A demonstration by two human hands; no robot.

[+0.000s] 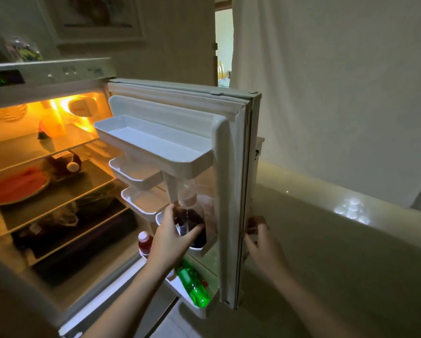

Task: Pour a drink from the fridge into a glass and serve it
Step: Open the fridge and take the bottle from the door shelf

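The fridge stands open, its door (231,167) swung out to the right. A clear plastic bottle of dark drink (192,215) with a pale cap stands in a door shelf, below the wide top shelf (155,147). My left hand (173,237) is wrapped around the bottle's body. My right hand (260,237) rests on the outer edge of the door, fingers curled on it. No glass is in view.
A green bottle (195,286) lies in the lowest door shelf and a red bottle with a white cap (144,241) stands beside it. Inside, glass shelves hold a watermelon half (16,186) and dark bags. A pale counter (339,240) extends right of the door.
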